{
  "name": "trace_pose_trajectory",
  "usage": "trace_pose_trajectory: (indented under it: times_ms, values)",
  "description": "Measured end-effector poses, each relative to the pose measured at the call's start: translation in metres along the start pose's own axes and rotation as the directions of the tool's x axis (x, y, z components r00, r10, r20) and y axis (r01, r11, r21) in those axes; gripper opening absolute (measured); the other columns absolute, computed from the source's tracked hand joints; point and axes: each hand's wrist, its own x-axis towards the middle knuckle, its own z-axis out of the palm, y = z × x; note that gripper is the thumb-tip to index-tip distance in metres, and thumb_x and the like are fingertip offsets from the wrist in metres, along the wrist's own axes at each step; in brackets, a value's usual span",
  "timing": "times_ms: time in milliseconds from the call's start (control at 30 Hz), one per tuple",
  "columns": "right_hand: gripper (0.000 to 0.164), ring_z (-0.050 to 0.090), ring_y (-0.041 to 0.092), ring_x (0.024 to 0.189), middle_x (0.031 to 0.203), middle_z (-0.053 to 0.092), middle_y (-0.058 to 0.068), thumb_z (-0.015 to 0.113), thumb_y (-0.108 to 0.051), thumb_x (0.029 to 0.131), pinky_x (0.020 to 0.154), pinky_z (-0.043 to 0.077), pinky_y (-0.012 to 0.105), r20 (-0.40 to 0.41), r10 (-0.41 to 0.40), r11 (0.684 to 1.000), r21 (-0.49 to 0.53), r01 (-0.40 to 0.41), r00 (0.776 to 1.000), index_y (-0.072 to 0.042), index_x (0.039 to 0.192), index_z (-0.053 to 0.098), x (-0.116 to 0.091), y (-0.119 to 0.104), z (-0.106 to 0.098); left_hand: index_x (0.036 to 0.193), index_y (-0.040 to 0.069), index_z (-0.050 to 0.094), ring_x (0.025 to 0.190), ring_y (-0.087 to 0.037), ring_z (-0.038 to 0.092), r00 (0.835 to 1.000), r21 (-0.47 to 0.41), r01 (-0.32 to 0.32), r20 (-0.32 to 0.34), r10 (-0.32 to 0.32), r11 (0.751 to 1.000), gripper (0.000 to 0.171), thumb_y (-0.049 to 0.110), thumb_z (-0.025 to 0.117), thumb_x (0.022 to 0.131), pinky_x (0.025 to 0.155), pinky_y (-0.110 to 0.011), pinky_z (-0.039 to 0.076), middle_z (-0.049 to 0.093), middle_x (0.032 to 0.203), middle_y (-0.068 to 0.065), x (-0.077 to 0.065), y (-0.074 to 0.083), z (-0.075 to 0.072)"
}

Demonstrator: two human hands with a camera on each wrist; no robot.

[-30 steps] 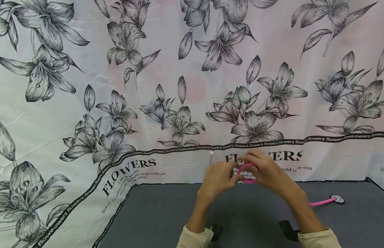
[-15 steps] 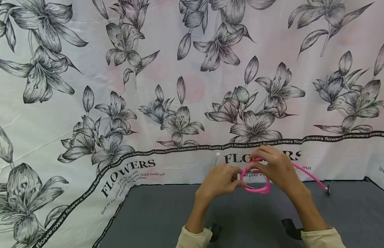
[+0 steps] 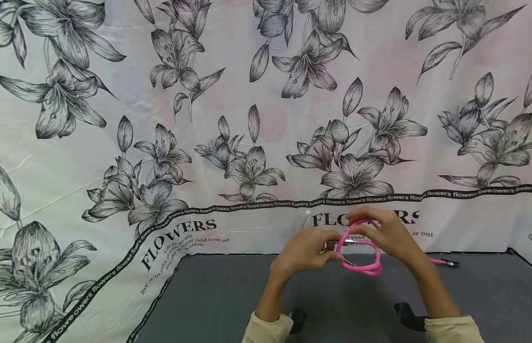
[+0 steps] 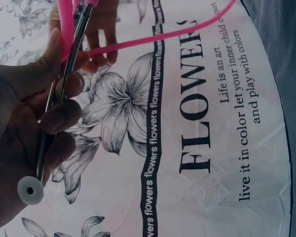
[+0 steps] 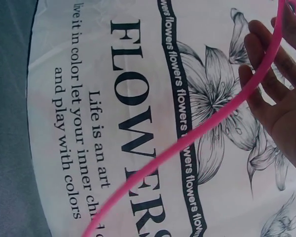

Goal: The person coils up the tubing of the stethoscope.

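A pink stethoscope [image 3: 369, 270] is held up in both hands, its tubing bent into a loop. My left hand [image 3: 306, 250] grips the metal ear tubes [image 4: 69, 69], fingers curled round them in the left wrist view. A white eartip [image 4: 30, 190] sticks out below that hand. Thumb and fingers of my right hand [image 3: 390, 233] pinch the top of the pink loop. From there the tubing [image 5: 182, 143] runs off past the palm in the right wrist view. Its chestpiece [image 3: 452, 263] shows beyond the right forearm, low over the grey table.
A grey tabletop [image 3: 223, 290] lies under the hands. Behind it hangs a white sheet [image 3: 257, 228] printed with lilies and lettering. Black straps [image 3: 407, 317] show close to both forearms.
The pink loop has come lower and further right, out from between the hands. My right hand has shifted slightly right. The chestpiece has swung up off the table, then dropped a little.
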Motion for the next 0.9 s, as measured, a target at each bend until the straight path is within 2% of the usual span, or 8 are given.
trace_pose_trajectory:
  times_ms: [133, 233, 333, 533, 600, 767, 833, 900]
  values:
    - [0.026, 0.07, 0.0, 0.094, 0.1, 0.075, 0.001, 0.075, 0.005, 0.09, 0.087, 0.052, 0.008, 0.022, 0.04, 0.998, 0.041, -0.041, 0.999, -0.014, 0.108, 0.075, -0.002, 0.002, 0.0, 0.119, 0.014, 0.072, 0.076, 0.005, 0.061, 0.999, -0.07, 0.016, -0.042, -0.019, 0.997, 0.029, 0.031, 0.075, 0.096, 0.067, -0.007, 0.04, 0.079, 0.097, 0.003, -0.002, -0.001, -0.003]
    - [0.023, 0.071, -0.001, 0.096, 0.102, 0.076, 0.004, 0.074, 0.004, 0.092, 0.086, 0.054, 0.009, 0.022, 0.054, 0.998, 0.042, -0.055, 0.998, -0.012, 0.108, 0.076, -0.001, 0.002, 0.0, 0.125, 0.011, 0.07, 0.074, 0.002, 0.063, 0.992, -0.136, 0.028, -0.116, -0.044, 0.99, 0.034, 0.027, 0.076, 0.096, 0.066, -0.007, 0.041, 0.079, 0.095, 0.0, -0.004, -0.002, -0.006]
    - [0.024, 0.072, -0.004, 0.096, 0.103, 0.079, 0.007, 0.075, 0.004, 0.091, 0.083, 0.055, 0.011, 0.017, 0.073, 0.997, 0.022, -0.073, 0.997, -0.012, 0.11, 0.077, 0.0, 0.0, 0.002, 0.129, 0.011, 0.066, 0.069, 0.0, 0.061, 0.978, -0.178, 0.029, -0.198, -0.065, 0.984, 0.038, 0.024, 0.077, 0.095, 0.061, -0.009, 0.04, 0.078, 0.089, -0.002, -0.005, -0.003, -0.007]
    - [0.024, 0.068, -0.003, 0.086, 0.1, 0.081, 0.007, 0.076, 0.0, 0.091, 0.07, 0.054, 0.02, 0.025, 0.159, 0.987, 0.007, -0.16, 0.987, -0.011, 0.113, 0.076, 0.001, -0.005, 0.004, 0.133, 0.013, 0.062, 0.058, 0.001, 0.051, 0.943, -0.194, 0.013, -0.324, -0.077, 0.981, 0.042, 0.023, 0.077, 0.095, 0.054, -0.011, 0.033, 0.075, 0.082, -0.003, -0.003, -0.003, -0.006]
    - [0.023, 0.067, -0.002, 0.083, 0.1, 0.081, 0.007, 0.075, -0.002, 0.093, 0.069, 0.054, 0.021, 0.035, 0.183, 0.983, 0.024, -0.184, 0.982, -0.01, 0.114, 0.076, 0.002, -0.007, 0.006, 0.133, 0.011, 0.062, 0.057, -0.002, 0.053, 0.93, -0.198, 0.014, -0.359, -0.085, 0.98, 0.043, 0.023, 0.078, 0.094, 0.054, -0.012, 0.031, 0.075, 0.081, -0.004, -0.002, -0.003, -0.005]
    - [0.026, 0.07, -0.004, 0.089, 0.105, 0.08, 0.015, 0.075, 0.002, 0.092, 0.072, 0.056, 0.016, 0.042, 0.152, 0.985, 0.074, -0.154, 0.988, -0.004, 0.117, 0.075, 0.006, -0.013, 0.011, 0.131, 0.008, 0.065, 0.072, -0.012, 0.075, 0.892, -0.217, 0.043, -0.432, -0.135, 0.975, 0.042, 0.022, 0.078, 0.094, 0.061, -0.009, 0.042, 0.08, 0.089, -0.007, -0.001, -0.003, -0.004]
    - [0.029, 0.07, -0.005, 0.091, 0.106, 0.079, 0.018, 0.077, 0.006, 0.088, 0.073, 0.057, 0.015, 0.037, 0.115, 0.991, 0.071, -0.118, 0.993, 0.0, 0.116, 0.075, 0.008, -0.015, 0.015, 0.13, 0.008, 0.065, 0.074, -0.014, 0.077, 0.876, -0.218, 0.063, -0.455, -0.159, 0.974, 0.041, 0.023, 0.078, 0.094, 0.062, -0.009, 0.043, 0.081, 0.091, -0.008, -0.001, -0.003, -0.003]
    - [0.031, 0.07, -0.006, 0.089, 0.106, 0.079, 0.019, 0.077, 0.009, 0.086, 0.072, 0.057, 0.016, 0.04, 0.094, 0.992, 0.081, -0.097, 0.995, 0.0, 0.116, 0.075, 0.009, -0.017, 0.018, 0.129, 0.008, 0.066, 0.07, -0.014, 0.073, 0.858, -0.217, 0.083, -0.48, -0.18, 0.973, 0.042, 0.024, 0.079, 0.093, 0.06, -0.01, 0.04, 0.08, 0.088, -0.008, -0.001, -0.003, -0.003]
